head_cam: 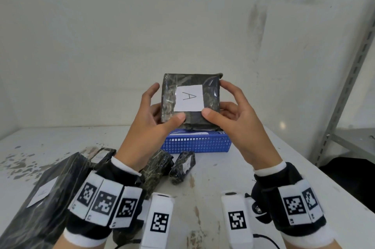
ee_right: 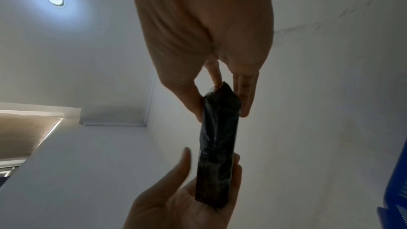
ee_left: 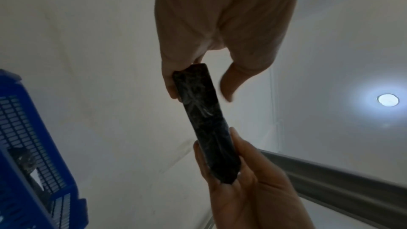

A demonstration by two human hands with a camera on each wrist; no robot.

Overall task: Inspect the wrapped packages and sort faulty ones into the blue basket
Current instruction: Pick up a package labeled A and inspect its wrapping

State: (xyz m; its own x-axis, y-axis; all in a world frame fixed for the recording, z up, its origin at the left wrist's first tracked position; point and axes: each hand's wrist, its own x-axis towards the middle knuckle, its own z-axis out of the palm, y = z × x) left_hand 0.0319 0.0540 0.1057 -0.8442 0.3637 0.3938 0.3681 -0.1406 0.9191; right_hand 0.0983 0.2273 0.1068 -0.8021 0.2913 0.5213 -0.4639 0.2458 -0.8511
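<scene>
A dark wrapped package (head_cam: 190, 99) with a white paper label (head_cam: 188, 97) marked "A" is held up in the air by both hands, above the blue basket (head_cam: 199, 144). It is held upright with the label side turned to the face, most likely so that the wrap can be looked at well. The left hand (head_cam: 154, 125) is curled round the left edge, with the thumb pressed on the front near the bottom. The right hand (head_cam: 233, 119) is curled round the right edge in the same way, and one fingertip is set on the top right corner. Only the edges are gripped, so the front is kept open to view.

In the right wrist view the wrap looks loose or torn at that top corner, but this cannot be told for sure. The back of the package is not seen in any view, so a turn is probably needed next.

The basket is set on the white table (head_cam: 233, 167), close by, so a bad package can be dropped in easily. Something dark is already lying in it. More wrapped packages (head_cam: 182, 165) are waiting on the table, nearer than the basket
</scene>
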